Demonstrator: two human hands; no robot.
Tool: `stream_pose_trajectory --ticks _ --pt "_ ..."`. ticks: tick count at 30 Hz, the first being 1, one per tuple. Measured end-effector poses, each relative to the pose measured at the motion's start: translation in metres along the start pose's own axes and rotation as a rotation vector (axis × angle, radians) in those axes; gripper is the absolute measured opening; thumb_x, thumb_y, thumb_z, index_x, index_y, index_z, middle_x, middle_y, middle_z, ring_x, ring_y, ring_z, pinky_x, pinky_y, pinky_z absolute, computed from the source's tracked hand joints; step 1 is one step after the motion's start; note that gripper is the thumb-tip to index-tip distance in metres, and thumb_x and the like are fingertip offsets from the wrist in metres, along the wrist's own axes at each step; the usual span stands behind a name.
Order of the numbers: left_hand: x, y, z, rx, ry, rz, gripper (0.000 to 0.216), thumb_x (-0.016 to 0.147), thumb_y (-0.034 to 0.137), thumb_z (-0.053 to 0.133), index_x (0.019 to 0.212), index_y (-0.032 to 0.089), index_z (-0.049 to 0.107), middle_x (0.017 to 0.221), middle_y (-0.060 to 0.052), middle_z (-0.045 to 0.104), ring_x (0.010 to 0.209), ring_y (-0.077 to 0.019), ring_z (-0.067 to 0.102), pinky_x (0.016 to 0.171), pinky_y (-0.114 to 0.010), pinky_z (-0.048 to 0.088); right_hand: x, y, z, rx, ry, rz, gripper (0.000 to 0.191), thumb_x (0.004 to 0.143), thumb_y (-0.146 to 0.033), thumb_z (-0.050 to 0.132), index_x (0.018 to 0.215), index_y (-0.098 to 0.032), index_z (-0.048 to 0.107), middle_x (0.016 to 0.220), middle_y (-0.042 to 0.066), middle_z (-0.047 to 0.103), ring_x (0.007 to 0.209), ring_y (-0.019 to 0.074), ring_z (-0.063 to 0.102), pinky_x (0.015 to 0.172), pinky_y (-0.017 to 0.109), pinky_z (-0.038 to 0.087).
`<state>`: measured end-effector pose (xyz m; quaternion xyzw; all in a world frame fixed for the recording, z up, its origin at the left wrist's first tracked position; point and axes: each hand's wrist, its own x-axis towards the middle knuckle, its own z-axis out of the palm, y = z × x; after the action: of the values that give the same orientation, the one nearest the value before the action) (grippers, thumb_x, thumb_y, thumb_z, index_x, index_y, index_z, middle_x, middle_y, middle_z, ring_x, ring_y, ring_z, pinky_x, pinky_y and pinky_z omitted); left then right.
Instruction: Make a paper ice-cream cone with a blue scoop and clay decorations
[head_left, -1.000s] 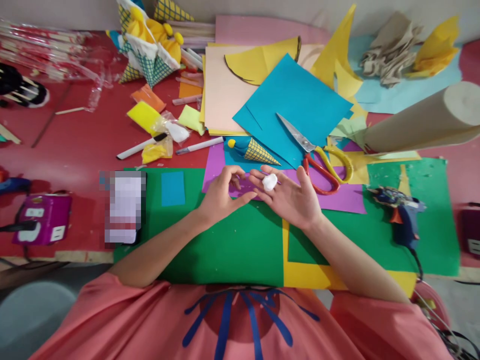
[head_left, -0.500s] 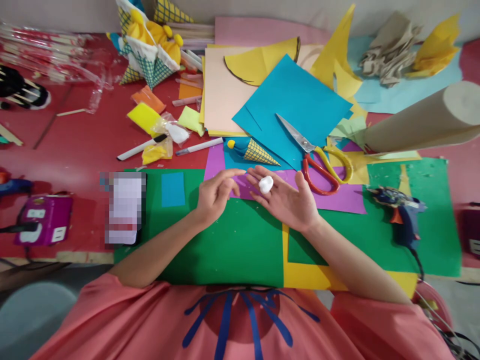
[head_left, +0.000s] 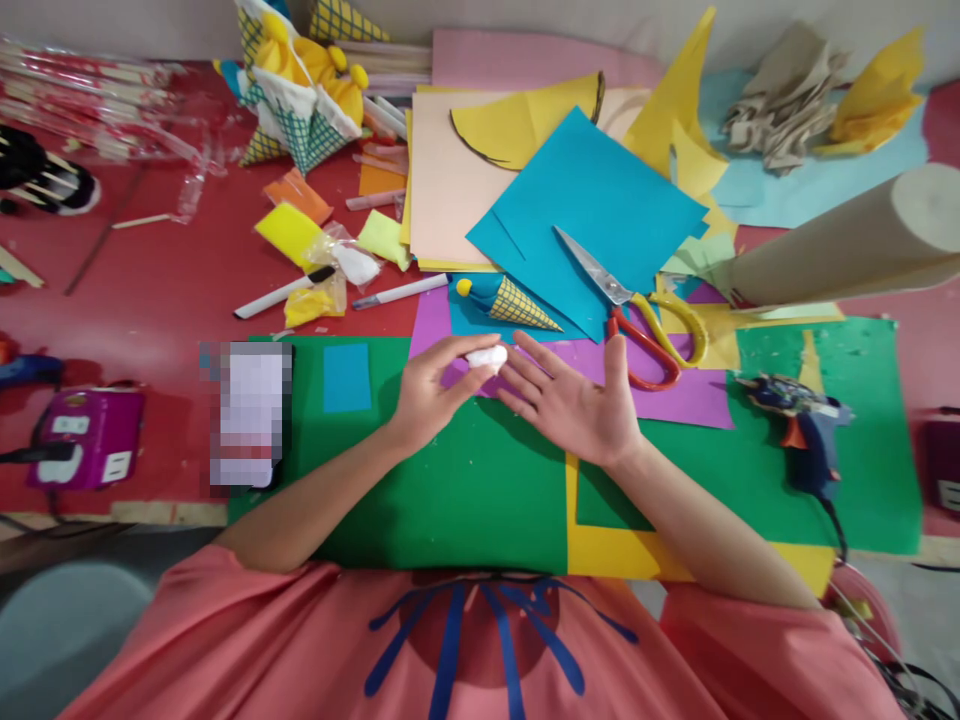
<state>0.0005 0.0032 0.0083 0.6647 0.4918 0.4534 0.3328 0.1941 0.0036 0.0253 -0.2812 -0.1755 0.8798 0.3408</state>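
My left hand (head_left: 431, 392) pinches a small white lump (head_left: 487, 355) between thumb and fingertips, just above the purple sheet (head_left: 675, 390). My right hand (head_left: 574, 400) lies palm up beside it, fingers spread and nothing on the palm. Its fingertips almost touch the lump. Both hands hover over the green sheet (head_left: 465, 480). A small blue paper cone (head_left: 504, 302) with a yellow grid and a yellow ball tip lies just beyond the hands.
Red-and-yellow scissors (head_left: 637, 310) lie on blue paper (head_left: 592, 200) to the right. A blue glue gun (head_left: 799, 425) rests at right, a cardboard roll (head_left: 847, 245) behind it. A phone (head_left: 251, 412), two markers (head_left: 281, 293) and foam scraps sit left. Finished cones (head_left: 300, 85) stand at the back.
The white lump was lying on my right hand's fingers. My left hand has closed on it and lifted it off, leaving the right palm bare.
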Motion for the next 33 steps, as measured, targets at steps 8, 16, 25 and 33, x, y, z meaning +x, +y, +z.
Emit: stream_pose_trajectory --ticks 8,16,25,33 --pt "0.002 -0.004 -0.004 -0.220 0.137 -0.196 0.031 0.085 0.050 0.064 0.081 0.019 0.070 0.068 0.000 0.072 0.051 -0.0084 0.062 0.050 -0.019 0.051 -0.001 -0.008 -0.002 0.004 -0.036 -0.007 0.084 0.080 -0.084 0.017 0.130 -0.026 0.052 0.154 0.004 0.041 0.144 0.0199 0.034 0.116 0.040 0.033" --pt "0.001 -0.001 -0.005 0.125 0.010 0.282 0.019 0.089 0.030 0.063 0.102 0.019 0.070 0.095 -0.004 0.077 0.087 -0.0140 0.073 0.079 -0.023 0.058 0.003 0.003 0.004 0.137 -0.033 0.017 0.071 0.089 -0.072 0.021 0.130 -0.024 0.053 0.154 0.002 0.040 0.143 0.0168 0.036 0.120 0.037 0.027" --pt "-0.019 0.028 0.024 0.494 -0.423 0.872 0.050 0.098 0.039 0.042 0.134 0.005 0.047 0.134 -0.014 0.062 0.134 -0.0192 0.051 0.116 -0.033 0.038 0.023 0.016 0.006 -0.026 -0.033 -0.094 0.069 0.088 -0.072 0.025 0.132 -0.025 0.051 0.155 0.003 0.040 0.144 0.0189 0.036 0.119 0.045 0.030" --pt "-0.013 0.017 0.016 0.716 -0.404 0.604 0.078 0.097 0.060 0.017 0.150 0.003 0.026 0.152 -0.016 0.041 0.148 -0.0248 0.026 0.123 -0.041 0.012 0.005 0.018 0.010 -0.255 0.021 -0.094 0.087 0.087 -0.077 0.008 0.134 -0.022 0.055 0.136 0.013 0.059 0.130 0.0258 0.053 0.102 0.055 0.046"
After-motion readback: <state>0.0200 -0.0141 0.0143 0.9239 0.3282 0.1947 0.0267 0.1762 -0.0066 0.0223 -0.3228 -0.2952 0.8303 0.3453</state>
